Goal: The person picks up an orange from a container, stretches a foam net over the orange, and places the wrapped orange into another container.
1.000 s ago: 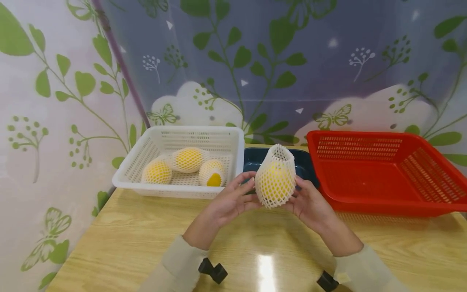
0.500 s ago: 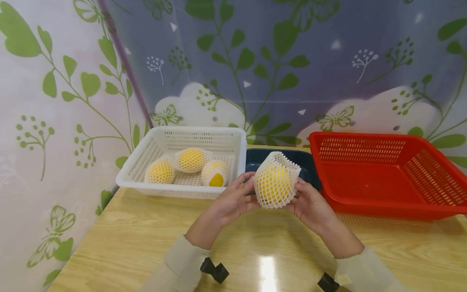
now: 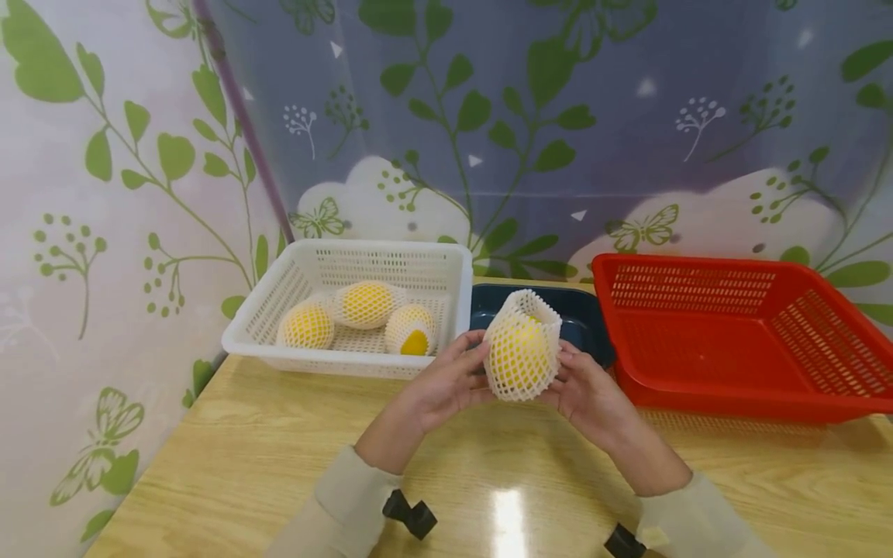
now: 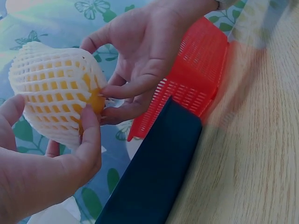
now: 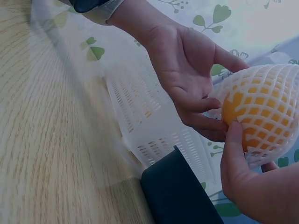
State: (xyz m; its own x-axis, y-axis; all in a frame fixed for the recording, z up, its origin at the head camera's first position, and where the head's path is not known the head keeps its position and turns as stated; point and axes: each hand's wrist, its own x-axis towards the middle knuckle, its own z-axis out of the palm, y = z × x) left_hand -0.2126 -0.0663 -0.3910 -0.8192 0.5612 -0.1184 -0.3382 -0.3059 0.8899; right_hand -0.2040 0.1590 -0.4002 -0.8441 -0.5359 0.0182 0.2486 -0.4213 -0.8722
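Observation:
Above the table, both hands hold a yellow fruit (image 3: 519,353) wrapped in a white foam net. The left hand (image 3: 446,380) grips its left side and the right hand (image 3: 589,391) its right side. At the top, the net's open mouth is loose and gathered. From the left wrist, the left thumb and fingers show around the net (image 4: 49,88), and the right fingertips touch the fruit's bare end. The right wrist view shows an orange-yellow bare patch (image 5: 233,106) beside the fingertips of both hands.
A white basket (image 3: 279,360) at the left holds 3 more netted fruits (image 3: 366,304). A dark blue tray (image 3: 481,294) stands behind the hands. At the right is a red basket (image 3: 698,341). A patterned curtain (image 3: 432,116) rises behind the wooden table (image 3: 279,449).
The net's tall upper end has been lowered and shortened, tipped right half a second ago and now more upright. Both hands stay at the fruit's sides; the view has shifted slightly.

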